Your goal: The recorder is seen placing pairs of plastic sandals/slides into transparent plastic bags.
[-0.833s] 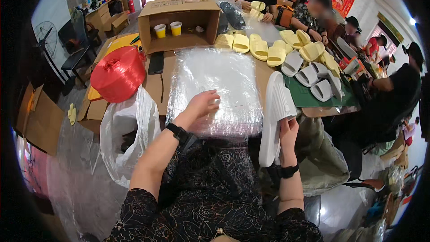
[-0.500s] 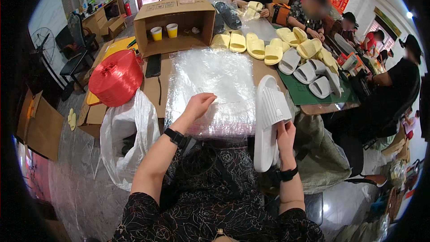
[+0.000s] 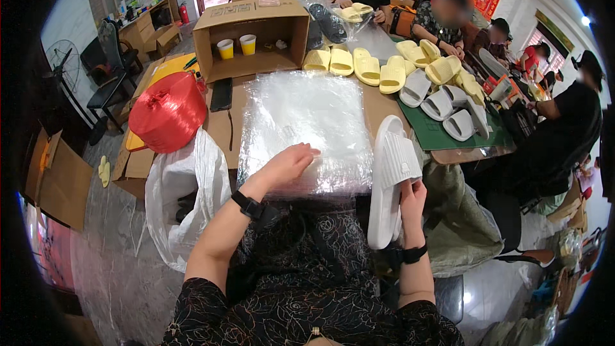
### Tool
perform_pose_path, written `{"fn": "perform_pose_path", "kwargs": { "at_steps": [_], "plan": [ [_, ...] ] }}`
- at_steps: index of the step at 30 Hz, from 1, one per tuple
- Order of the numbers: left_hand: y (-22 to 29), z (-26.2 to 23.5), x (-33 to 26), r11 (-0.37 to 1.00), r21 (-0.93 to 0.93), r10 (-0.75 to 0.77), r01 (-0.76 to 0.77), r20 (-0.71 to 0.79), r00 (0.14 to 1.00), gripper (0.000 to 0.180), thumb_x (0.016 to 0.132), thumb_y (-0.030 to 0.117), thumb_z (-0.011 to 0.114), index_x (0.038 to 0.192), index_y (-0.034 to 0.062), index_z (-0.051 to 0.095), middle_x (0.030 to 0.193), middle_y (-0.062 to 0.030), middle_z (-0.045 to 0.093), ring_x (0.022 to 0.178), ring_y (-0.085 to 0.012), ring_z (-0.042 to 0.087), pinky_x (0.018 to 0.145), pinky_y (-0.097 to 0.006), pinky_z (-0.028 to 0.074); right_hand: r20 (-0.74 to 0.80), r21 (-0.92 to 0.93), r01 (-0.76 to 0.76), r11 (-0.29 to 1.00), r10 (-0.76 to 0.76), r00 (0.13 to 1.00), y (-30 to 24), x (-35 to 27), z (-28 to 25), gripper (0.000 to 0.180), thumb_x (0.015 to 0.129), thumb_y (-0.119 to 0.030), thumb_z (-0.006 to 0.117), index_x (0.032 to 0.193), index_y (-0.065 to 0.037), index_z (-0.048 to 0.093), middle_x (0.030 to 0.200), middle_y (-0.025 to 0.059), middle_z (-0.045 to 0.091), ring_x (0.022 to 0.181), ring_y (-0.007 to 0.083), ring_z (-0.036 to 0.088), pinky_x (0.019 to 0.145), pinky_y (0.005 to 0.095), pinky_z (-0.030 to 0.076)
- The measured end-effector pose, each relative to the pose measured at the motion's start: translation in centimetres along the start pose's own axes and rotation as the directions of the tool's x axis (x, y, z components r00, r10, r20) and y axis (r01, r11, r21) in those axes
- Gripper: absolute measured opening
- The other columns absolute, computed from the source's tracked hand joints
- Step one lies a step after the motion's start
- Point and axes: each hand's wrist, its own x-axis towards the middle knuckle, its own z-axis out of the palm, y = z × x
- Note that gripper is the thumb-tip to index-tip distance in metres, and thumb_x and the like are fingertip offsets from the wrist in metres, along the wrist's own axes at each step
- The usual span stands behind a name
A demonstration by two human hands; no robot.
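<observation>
A white slide slipper (image 3: 386, 186) with a ribbed strap stands toe up at the right of the table's front edge. My right hand (image 3: 412, 202) grips it by its right side, fingers at the strap. Whether a second slipper lies behind it, I cannot tell. In front of me lies a stack of clear plastic bags (image 3: 307, 109), shiny and slightly creased. Over its near half rests my left hand (image 3: 291, 163), palm down, fingertips touching the top bag with the index finger stretched forward. Nothing shows in that hand.
Yellow slippers (image 3: 367, 67) and grey slippers (image 3: 437, 104) line the back right, partly on a green mat (image 3: 423, 134). A cardboard box (image 3: 250, 19) holding two cups stands behind the bags. Left are a phone (image 3: 221, 94) and red twine roll (image 3: 168, 112). Co-workers sit beyond.
My left hand has slid slightly right and nearer over the bags, its index finger now reaching out. The white slipper has shifted a little right and down in my right hand.
</observation>
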Motion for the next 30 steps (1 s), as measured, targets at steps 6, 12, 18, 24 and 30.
{"fn": "perform_pose_path", "kwargs": {
  "at_steps": [6, 12, 18, 24, 30],
  "plan": [
    [-0.9, -1.0, 1.1, 0.689, -0.702, -0.197, 0.181, 0.06, 0.979, 0.051, 0.104, 0.04, 0.031, 0.14, 0.0098, 0.051, 0.14, -0.0112, 0.053, 0.133, -0.0257, 0.046, 0.114, -0.038, 0.029, -0.024, 0.004, 0.087, 0.996, -0.087, 0.996, -1.9, -0.6, 0.2, 0.014, 0.096, -0.014, 0.06, 0.093, 0.0, 0.059, 0.075, -0.0048, 0.053, 0.063, 0.0037, 0.042, 0.056, 0.0229, 0.031],
    [-1.0, -1.0, 1.1, 0.576, -0.799, -0.205, 0.171, 0.061, 0.977, 0.052, 0.103, 0.041, 0.037, 0.141, 0.0075, 0.048, 0.14, -0.0119, 0.053, 0.132, -0.0229, 0.046, 0.112, -0.035, 0.031, 0.255, -0.352, 0.43, 0.831, -0.357, 0.899, -4.1, -1.4, 2.8, 0.029, 0.074, -0.001, 0.067, 0.103, 0.001, 0.063, 0.097, 0.0188, 0.064, 0.088, 0.0385, 0.062, 0.075, 0.0401, 0.049],
    [1.7, -2.3, 0.9, 0.539, -0.811, -0.166, 0.227, 0.162, 0.973, 0.045, 0.103, 0.024, 0.04, 0.142, 0.0007, 0.045, 0.144, -0.0111, 0.048, 0.131, -0.0186, 0.045, 0.111, -0.032, 0.033, 0.517, -0.492, 0.483, 0.724, -0.203, 0.831, -4.5, -1.9, 6.5, 0.026, 0.077, -0.011, 0.069, 0.1, 0.0, 0.065, 0.094, 0.023, 0.063, 0.085, 0.0419, 0.062, 0.072, 0.0471, 0.049],
    [0.4, -1.9, 0.1, 0.767, -0.639, -0.056, 0.053, 0.016, 0.998, 0.052, 0.104, 0.037, 0.03, 0.146, 0.0096, 0.042, 0.148, -0.0105, 0.044, 0.132, -0.0243, 0.045, 0.111, -0.034, 0.032, 0.56, -0.667, 0.521, 0.533, -0.104, 0.822, -1.2, -1.2, 6.6, 0.022, 0.08, -0.017, 0.066, 0.085, 0.003, 0.058, 0.086, 0.0233, 0.06, 0.08, 0.0422, 0.061, 0.07, 0.0504, 0.049],
    [4.1, -1.6, -0.6, 0.998, 0.006, 0.064, -0.063, -0.085, 0.994, 0.049, 0.097, 0.02, 0.034, 0.144, 0.0182, 0.045, 0.148, -0.0281, 0.036, 0.136, -0.0438, 0.035, 0.113, -0.043, 0.03, 0.678, -0.613, 0.619, 0.492, -0.074, 0.731, -3.4, -3.1, 7.5, 0.022, 0.079, -0.018, 0.066, 0.084, 0.001, 0.056, 0.084, 0.0214, 0.059, 0.079, 0.0408, 0.061, 0.071, 0.0507, 0.05]
  ]
}}
